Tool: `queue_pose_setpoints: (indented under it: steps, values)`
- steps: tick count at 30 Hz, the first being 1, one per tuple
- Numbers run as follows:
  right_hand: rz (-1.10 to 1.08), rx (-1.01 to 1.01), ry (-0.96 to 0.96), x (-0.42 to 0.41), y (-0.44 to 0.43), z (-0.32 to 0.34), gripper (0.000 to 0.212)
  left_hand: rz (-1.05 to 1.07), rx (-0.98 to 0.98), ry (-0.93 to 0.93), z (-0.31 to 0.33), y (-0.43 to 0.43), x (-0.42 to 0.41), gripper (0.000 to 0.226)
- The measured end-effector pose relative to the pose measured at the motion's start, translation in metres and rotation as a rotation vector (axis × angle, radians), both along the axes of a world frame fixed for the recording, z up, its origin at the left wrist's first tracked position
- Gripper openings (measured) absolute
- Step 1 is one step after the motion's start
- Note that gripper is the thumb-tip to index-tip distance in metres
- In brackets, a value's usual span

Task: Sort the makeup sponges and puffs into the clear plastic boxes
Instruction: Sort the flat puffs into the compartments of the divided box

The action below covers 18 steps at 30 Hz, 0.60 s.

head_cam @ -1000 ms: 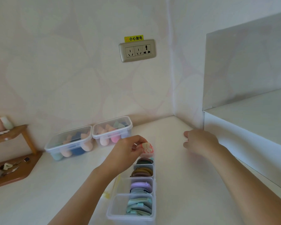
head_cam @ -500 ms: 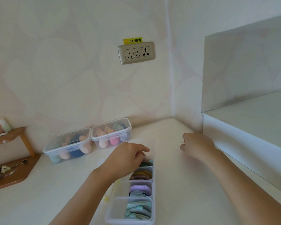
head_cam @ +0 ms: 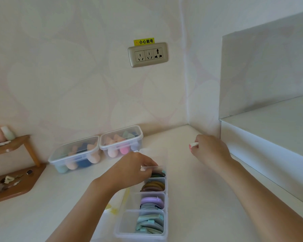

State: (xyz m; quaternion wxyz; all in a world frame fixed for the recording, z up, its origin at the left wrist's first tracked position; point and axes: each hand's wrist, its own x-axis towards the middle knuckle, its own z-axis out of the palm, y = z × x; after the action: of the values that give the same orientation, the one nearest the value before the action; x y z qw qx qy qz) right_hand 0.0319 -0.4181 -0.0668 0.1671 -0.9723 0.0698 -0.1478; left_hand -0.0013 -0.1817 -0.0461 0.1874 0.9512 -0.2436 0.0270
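left hand point(head_cam: 135, 169) dips curled fingers into the far section of the divided box point(head_cam: 127, 224), likely seating a puff beside the dark puffs point(head_cam: 157, 174), stood on edge by colour; its grip is hidden. right hand point(head_cam: 208, 151) hovers curled, something pale at its fingertips, unclear.

Right of the divided box point(head_cam: 142, 235) we had a broad strip of bare counter point(head_cam: 196, 198), closed off farther right by the white shelf block point(head_cam: 262, 147). Our right hand point(head_cam: 208, 151), pinching a small white piece point(head_cam: 193, 144), hung over that strip's far end. Our left hand point(head_cam: 135, 170) and forearm crossed the box's left side and covered its far compartments. Behind the box to its left, two lidded boxes point(head_cam: 75, 154) point(head_cam: 121, 140) lined the wall. Well left stood the wooden stand point(head_cam: 12, 186), with open counter between it and the box.
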Motion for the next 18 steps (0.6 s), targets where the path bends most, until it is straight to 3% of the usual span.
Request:
queue_pose_setpoints:
  steps: [6,8,13,18]
  values:
    - [0.302,0.446,-0.344,-0.014,0.020,0.015,0.012,-0.011,0.013,-0.037,0.001,0.001,-0.001,0.022]
    - [0.447,0.541,-0.357,-0.020,0.030,0.016,0.008,-0.008,0.002,-0.041,0.001,0.000,-0.002,0.022]
    - [0.635,0.404,-0.275,-0.028,0.058,0.008,0.010,0.002,-0.033,-0.054,-0.001,-0.002,-0.004,0.021]
    - [0.612,0.113,-0.210,-0.027,0.071,0.010,0.021,0.005,-0.003,-0.089,-0.003,-0.005,-0.007,0.021]
